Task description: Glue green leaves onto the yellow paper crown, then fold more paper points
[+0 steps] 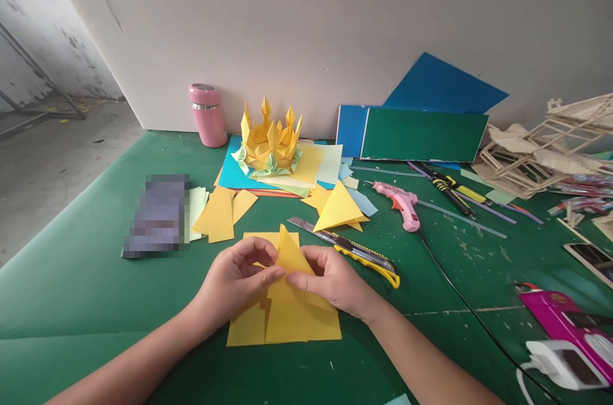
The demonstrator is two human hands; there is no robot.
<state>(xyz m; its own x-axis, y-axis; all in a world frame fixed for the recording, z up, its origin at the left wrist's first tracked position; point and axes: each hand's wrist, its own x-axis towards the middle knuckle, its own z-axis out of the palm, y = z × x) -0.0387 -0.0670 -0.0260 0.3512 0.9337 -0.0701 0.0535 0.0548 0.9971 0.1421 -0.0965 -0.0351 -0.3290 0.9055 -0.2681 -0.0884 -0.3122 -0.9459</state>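
Between my two hands stands a partly folded sheet of yellow paper [293, 258]. My left hand [246, 271] pinches its left edge between thumb and fingers. On the other side my right hand [330, 277] grips it, thumb pressed on the near face and fingers behind. Flat yellow sheets [301, 325] lie on the table right under both hands. A yellow-handled utility knife [359, 250] rests just beyond my right hand, its blade out. Behind the knife sits a folded yellow paper piece [341, 207].
A yellow paper crown [271, 143] stands on coloured sheets [230, 168] at the back. Left of it is a pink flask [209, 116]. A pink glue gun [400, 202] trails a cable on the right, near a magenta power strip [555, 322]. A wooden stick model [531, 149] stands far right.
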